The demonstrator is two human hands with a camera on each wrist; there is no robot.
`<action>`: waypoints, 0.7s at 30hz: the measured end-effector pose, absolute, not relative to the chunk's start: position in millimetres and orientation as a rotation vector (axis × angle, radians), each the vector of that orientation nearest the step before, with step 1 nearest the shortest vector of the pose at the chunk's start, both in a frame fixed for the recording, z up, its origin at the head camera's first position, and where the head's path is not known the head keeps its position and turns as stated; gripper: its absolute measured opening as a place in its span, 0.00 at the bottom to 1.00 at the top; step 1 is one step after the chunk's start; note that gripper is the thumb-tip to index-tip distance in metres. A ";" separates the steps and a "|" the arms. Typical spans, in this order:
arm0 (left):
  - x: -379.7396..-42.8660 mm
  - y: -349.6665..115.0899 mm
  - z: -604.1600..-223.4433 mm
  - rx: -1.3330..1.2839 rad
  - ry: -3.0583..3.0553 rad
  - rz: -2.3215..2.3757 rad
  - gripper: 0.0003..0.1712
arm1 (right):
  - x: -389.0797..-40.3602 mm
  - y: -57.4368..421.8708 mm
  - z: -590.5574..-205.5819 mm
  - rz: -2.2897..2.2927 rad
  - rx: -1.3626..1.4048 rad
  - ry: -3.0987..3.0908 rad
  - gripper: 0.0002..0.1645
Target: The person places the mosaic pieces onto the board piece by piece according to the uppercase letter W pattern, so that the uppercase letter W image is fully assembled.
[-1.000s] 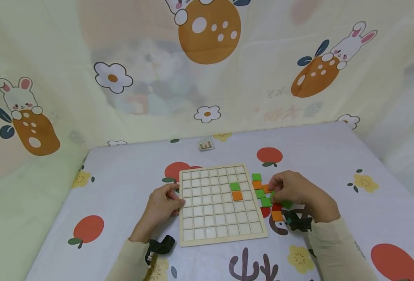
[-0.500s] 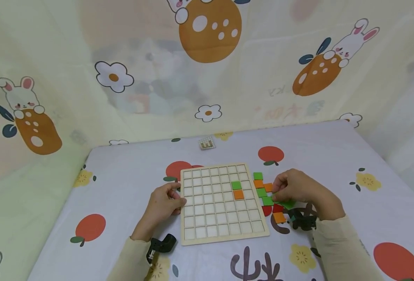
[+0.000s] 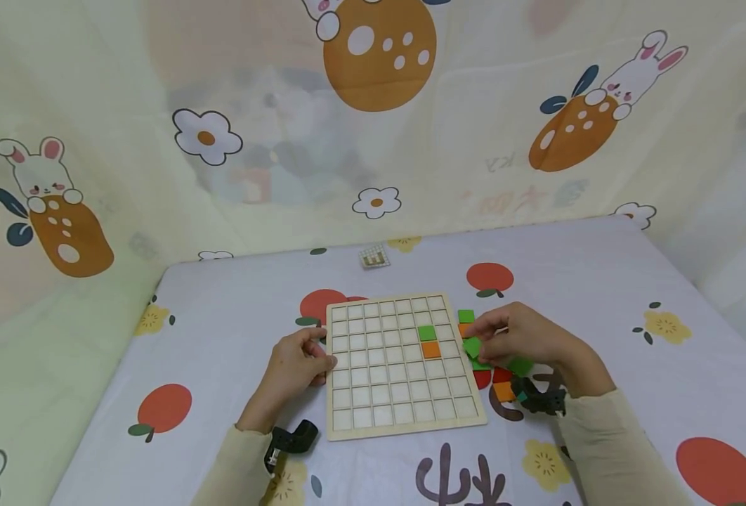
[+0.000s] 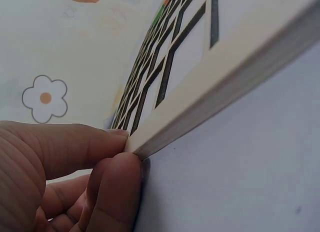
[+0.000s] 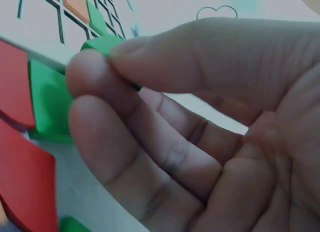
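Observation:
A square wooden grid board (image 3: pixel 406 428) lies in the middle of the head view. My left hand (image 3: pixel 291 365) pinches its left edge between thumb and finger; the left wrist view shows the board's rim (image 4: pixel 200 94) at the fingertips. One green tile (image 3: pixel 426 333) and one orange tile (image 3: pixel 431 349) sit in neighbouring cells. Just past the board's right edge, my right hand (image 3: pixel 531 344) pinches a green tile (image 5: pixel 101 43) between thumb and finger, above other loose tiles. Part of that tile is hidden by the fingertips.
Loose tiles lie right of the board, among them a green tile (image 3: pixel 466 315), a red tile (image 3: pixel 502 374) and an orange tile (image 3: pixel 504 391). A small gridded card (image 3: pixel 374 256) lies farther back. The patterned cloth (image 3: pixel 234 302) covers the table up to the curtain behind.
My right hand has lifted a green tile from the loose pile and moved slightly left, towards the board's edge. The left hand keeps its hold on the board.

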State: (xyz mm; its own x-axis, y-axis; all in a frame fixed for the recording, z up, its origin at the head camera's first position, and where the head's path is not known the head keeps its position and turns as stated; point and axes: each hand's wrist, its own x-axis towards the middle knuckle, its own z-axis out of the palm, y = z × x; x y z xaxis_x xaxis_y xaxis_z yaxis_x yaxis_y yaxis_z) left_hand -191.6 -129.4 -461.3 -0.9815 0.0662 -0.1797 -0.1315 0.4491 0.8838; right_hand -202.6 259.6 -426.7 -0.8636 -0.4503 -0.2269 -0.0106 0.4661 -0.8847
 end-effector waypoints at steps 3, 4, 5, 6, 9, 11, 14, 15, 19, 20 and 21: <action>-191.9 -130.1 -461.2 -0.066 2.506 1.555 0.33 | -203.3 254.0 -428.6 -1.325 -0.394 2.336 0.21; -191.9 -130.1 -461.3 -0.065 2.506 1.554 0.33 | -203.5 252.0 -429.3 -1.305 -0.391 2.352 0.21; -192.0 -130.2 -461.5 -0.064 2.505 1.555 0.33 | -203.5 249.9 -429.6 -1.286 -0.389 2.368 0.20; -191.8 -130.3 -461.5 -0.058 2.504 1.559 0.33 | -203.5 248.1 -430.2 -1.263 -0.389 2.386 0.20; -191.9 -130.6 -461.8 -0.044 2.507 1.563 0.33 | -202.9 242.2 -430.7 -1.188 -0.362 2.453 0.18; -191.8 -130.8 -461.9 -0.035 2.512 1.561 0.33 | -202.1 239.1 -430.3 -1.139 -0.359 2.501 0.18; -192.1 -130.7 -462.1 -0.028 2.519 1.556 0.33 | -201.0 235.5 -429.5 -1.060 -0.349 2.561 0.16; -192.1 -130.7 -462.2 -0.029 2.521 1.553 0.33 | -200.7 234.7 -429.1 -1.044 -0.344 2.568 0.15; -192.3 -130.3 -462.2 -0.035 2.526 1.543 0.32 | -199.5 232.8 -427.1 -1.011 -0.329 2.572 0.13; -192.5 -130.4 -462.3 -0.038 2.527 1.540 0.32 | -199.2 232.4 -426.3 -1.013 -0.327 2.572 0.13; -192.5 -130.3 -462.2 -0.041 2.528 1.537 0.32 | -199.1 231.9 -425.8 -1.020 -0.326 2.569 0.13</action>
State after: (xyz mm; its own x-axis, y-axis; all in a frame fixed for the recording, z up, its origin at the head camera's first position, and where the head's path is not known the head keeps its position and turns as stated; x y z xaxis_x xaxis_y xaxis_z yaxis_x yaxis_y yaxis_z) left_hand -192.5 -130.3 -462.2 -0.9830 0.0708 -0.1696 -0.1180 0.4642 0.8779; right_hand -199.1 231.9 -425.8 -0.9100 -0.3379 -0.2404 -0.0811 0.7135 -0.6959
